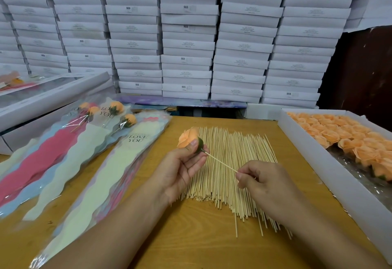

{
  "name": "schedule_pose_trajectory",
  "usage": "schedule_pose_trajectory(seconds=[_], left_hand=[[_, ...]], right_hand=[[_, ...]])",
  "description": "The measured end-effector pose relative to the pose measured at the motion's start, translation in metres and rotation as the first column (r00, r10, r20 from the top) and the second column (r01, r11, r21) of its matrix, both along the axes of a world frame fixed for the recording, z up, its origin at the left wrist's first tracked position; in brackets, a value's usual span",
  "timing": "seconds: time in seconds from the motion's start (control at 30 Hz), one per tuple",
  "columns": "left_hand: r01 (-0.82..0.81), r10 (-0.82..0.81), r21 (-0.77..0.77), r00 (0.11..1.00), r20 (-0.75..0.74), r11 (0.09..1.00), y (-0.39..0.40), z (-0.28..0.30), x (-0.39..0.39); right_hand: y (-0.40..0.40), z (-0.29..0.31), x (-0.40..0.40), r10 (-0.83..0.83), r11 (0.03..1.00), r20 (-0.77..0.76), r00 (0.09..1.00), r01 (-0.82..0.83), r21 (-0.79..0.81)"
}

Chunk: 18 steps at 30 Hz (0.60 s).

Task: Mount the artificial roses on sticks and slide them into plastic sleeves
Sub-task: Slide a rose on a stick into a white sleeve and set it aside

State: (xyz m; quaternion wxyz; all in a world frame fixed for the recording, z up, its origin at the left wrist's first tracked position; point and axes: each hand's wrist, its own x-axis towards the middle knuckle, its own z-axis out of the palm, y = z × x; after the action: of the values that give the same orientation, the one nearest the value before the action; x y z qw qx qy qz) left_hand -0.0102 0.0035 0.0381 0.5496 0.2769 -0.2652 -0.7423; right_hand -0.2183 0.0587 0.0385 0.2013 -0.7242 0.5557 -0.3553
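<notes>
Two bare forearms, cut off by the lower frame edge, reaching over a smooth yellow wood-grain worktop. Left hand curled round an orange rose, soft layered petals above the thumb, green base pinched between thumb and fingertips. Right hand curled too, pinching the far end of a thin pale stick; stick slanting up-left to the rose base, tip touching or entering it, exact depth hard to tell. Beneath both hands, at mid-worktop, a broad flat pile of sticks, straight and splinter-thin, partly hidden by the hands. Along the right edge, a shallow white box packed with rows of orange rose heads, crinkled clear film at its near end, cut off by the frame. At the left edge, overlapping glossy plastic sleeves with wavy pink, cream and blue liners, "LOVE YOU" printed; several filled sleeves holding roses at the far left corner. Behind, a wall of stacked flat white cartons, labels too small to read.
</notes>
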Motion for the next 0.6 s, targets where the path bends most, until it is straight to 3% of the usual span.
schedule_pose_trajectory(seconds=[0.33,0.47,0.6], left_hand=[[-0.004,0.004,0.003,1.0,0.001,1.0,0.0,0.001,-0.001],[-0.038,0.038,0.012,0.999,0.002,0.999,-0.002,0.001,-0.002],[-0.084,0.084,0.02,0.996,-0.003,0.996,-0.004,0.002,0.004]], right_hand=[[0.0,0.003,0.003,-0.009,1.0,-0.098,0.995,0.007,-0.018],[0.0,0.008,0.0,-0.02,0.998,-0.182,0.983,0.032,0.06],[0.0,0.018,-0.007,0.077,0.97,-0.023,0.997,-0.069,0.233]])
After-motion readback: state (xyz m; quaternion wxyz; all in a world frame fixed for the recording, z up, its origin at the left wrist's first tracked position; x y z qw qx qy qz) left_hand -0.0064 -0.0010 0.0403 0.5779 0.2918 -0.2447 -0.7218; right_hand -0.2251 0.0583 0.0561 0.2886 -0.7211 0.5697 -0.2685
